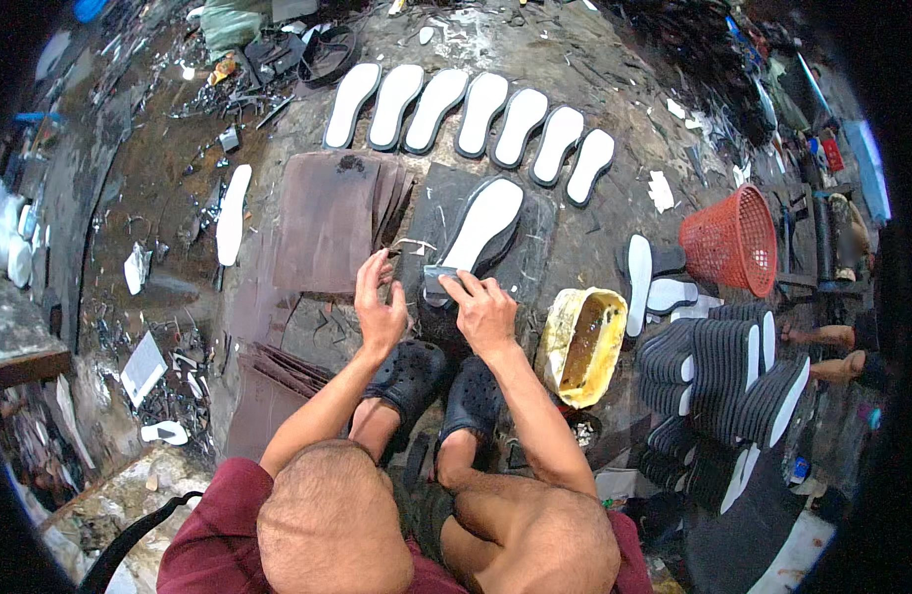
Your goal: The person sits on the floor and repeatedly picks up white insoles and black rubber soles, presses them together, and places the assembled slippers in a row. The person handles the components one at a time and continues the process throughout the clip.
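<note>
Here our right hand [485, 312] clamps a blade [438, 278] at the white sole [483, 226], left hand [379, 302] open beside it.

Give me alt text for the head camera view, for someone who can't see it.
A crouching person presses a small tool with the right hand against a white shoe insole lying on a dark sheet, left hand beside it. More white insoles line the floor beyond, with a yellow glue tub and red basket to the right.

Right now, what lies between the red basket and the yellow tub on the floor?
In the head view, between the red basket and the yellow tub lie a few white sole pieces on dark ones, on the floor.
</note>
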`<state>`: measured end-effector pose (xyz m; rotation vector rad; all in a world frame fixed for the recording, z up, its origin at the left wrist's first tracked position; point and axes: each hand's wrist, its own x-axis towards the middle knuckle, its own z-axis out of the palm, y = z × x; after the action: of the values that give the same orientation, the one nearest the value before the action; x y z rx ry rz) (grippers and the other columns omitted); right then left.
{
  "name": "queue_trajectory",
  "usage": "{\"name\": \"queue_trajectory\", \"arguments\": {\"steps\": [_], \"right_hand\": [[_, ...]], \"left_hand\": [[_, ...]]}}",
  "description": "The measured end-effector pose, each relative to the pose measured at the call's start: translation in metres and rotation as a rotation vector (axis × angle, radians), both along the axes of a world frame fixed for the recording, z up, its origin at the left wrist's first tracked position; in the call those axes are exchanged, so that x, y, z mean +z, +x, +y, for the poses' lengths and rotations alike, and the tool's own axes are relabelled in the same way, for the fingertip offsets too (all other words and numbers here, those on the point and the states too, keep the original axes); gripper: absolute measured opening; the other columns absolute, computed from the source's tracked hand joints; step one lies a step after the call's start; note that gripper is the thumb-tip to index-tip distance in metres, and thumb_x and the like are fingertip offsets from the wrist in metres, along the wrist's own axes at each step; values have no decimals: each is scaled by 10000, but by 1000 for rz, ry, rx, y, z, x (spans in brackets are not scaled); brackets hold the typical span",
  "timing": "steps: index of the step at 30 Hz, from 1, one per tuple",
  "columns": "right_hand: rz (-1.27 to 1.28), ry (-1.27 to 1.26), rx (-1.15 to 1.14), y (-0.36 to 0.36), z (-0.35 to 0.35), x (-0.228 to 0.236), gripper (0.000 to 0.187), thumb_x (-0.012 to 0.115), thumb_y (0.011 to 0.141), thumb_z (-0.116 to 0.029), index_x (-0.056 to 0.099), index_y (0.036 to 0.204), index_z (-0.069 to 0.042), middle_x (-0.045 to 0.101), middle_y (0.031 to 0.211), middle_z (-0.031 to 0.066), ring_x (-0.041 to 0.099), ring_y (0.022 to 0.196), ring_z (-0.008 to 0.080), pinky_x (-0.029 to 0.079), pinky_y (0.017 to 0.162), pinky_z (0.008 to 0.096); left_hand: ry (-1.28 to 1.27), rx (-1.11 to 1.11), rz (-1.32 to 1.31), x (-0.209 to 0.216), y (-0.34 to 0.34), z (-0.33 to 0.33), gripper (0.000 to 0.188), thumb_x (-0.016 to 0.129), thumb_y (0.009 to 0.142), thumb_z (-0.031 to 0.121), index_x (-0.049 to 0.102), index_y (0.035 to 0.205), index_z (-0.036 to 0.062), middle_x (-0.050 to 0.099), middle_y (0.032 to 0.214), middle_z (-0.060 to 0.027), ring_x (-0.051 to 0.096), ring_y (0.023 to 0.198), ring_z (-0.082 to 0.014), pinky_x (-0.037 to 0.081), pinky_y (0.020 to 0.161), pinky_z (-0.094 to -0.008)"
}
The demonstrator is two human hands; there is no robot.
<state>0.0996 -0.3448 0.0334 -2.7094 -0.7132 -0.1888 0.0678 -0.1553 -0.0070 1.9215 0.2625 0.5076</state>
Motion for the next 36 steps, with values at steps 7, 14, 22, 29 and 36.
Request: {"name": "queue_trajectory", "arguments": {"steps": [7,14,22,29,36], "right_hand": [[-76,-28,51,-23,-5,-8,449,644,843,-78,715,1248,-259,675,1210,34,657,954,273,605,735,406],[7,563,-234,-23,-39,89,413,699,885,-39,703,1286,-135,756,1034,109,697,799,232,581,764,350],[-85,929,-650,-30,-144,116,344,725,958,-101,644,1232,91,750,1047,162,693,906,191,542,846,328],[-154,977,-724,-32,-164,120,230,728,956,-93,660,1105,69,751,997,129,675,869,176,532,809,333],[-227,1007,-813,-40,-183,141,213,690,964,-29,645,1157,49,708,1093,91,645,967,157,506,869,301]], "left_hand": [[-15,21,70,7,16,2,484,591,889,-98,623,1355,29,701,1183,-155,699,1058,-247,563,922,-357],[-109,-89,143,-4,30,4,646,669,906,0,482,1520,66,727,1193,-183,715,1017,-265,557,934,-371],[329,-377,381,44,51,-42,1313,897,688,247,21,1630,-17,666,1227,-269,588,1136,-410,486,1025,-450],[40,-558,186,31,146,-151,1276,927,668,236,109,1618,0,685,1181,-269,654,1074,-408,504,988,-466],[384,-724,306,11,236,-297,1193,888,745,229,107,1619,6,673,1141,-297,596,1140,-475,520,994,-507]]}}
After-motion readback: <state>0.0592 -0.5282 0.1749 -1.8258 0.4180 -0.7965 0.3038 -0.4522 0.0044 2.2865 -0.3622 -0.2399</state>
